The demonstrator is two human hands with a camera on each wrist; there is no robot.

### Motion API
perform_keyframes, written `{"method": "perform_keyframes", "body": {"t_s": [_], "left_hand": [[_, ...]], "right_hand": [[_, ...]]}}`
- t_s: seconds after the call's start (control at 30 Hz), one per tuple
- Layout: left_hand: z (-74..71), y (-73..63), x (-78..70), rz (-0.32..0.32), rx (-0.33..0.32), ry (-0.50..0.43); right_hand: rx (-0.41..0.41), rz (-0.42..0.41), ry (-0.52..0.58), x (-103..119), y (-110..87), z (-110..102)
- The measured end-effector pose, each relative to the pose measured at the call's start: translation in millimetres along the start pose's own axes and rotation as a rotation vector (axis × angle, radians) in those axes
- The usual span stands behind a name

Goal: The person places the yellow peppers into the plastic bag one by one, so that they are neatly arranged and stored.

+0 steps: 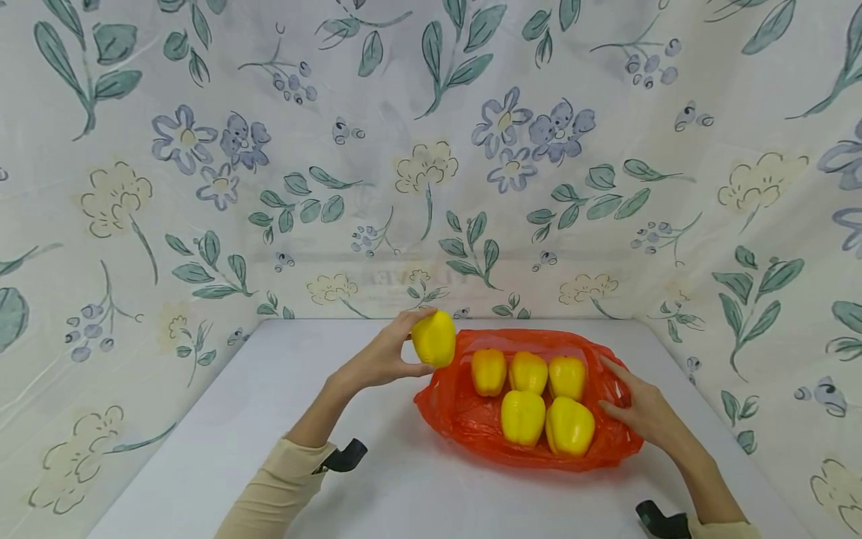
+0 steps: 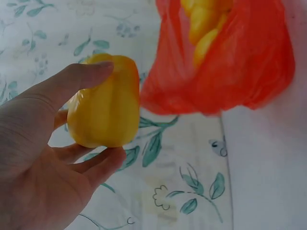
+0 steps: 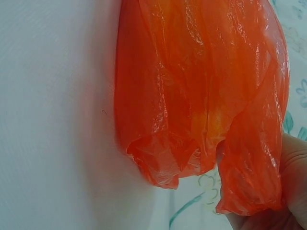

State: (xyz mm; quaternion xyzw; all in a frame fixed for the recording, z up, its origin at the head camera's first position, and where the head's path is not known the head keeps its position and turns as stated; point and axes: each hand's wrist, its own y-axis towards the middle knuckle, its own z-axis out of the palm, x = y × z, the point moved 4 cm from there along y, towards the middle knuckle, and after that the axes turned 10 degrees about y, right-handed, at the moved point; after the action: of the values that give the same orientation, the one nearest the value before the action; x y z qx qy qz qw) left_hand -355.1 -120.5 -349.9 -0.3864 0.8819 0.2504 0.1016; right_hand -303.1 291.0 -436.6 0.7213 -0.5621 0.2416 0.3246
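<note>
My left hand point(image 1: 389, 350) grips a yellow bell pepper point(image 1: 434, 339) between thumb and fingers, raised at the left edge of a red plastic bag point(image 1: 471, 434). In the left wrist view the thumb lies over the top of that bell pepper point(image 2: 105, 110), with fingertips under it. Several more yellow bell peppers point(image 1: 523, 418) sit in two rows in the opened bag. At the bag's right side my right hand point(image 1: 643, 408) holds its edge. The right wrist view shows the bag's plastic point(image 3: 249, 177) between thumb and fingers, which are partly hidden.
The bag rests on a white table point(image 1: 222, 419). A floral cloth point(image 1: 377, 224) hangs behind and at both sides. Black wrist devices point(image 1: 345, 455) are worn on both forearms, over beige sleeves.
</note>
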Motion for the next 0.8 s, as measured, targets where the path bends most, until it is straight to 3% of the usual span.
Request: {"method": "perform_keyframes", "body": {"t_s": [0.2,0.8], "left_hand": [[5.6,6.5,-15.7,0.042,0.021,-0.002],[49.8,8.4,-39.6,0.055,0.229,-0.044]], "right_hand": [[0.001,0.007,0.002,-1.3,0.4,0.2],[0.012,0.021,0.023,-2.0,0.5,-0.7]]}}
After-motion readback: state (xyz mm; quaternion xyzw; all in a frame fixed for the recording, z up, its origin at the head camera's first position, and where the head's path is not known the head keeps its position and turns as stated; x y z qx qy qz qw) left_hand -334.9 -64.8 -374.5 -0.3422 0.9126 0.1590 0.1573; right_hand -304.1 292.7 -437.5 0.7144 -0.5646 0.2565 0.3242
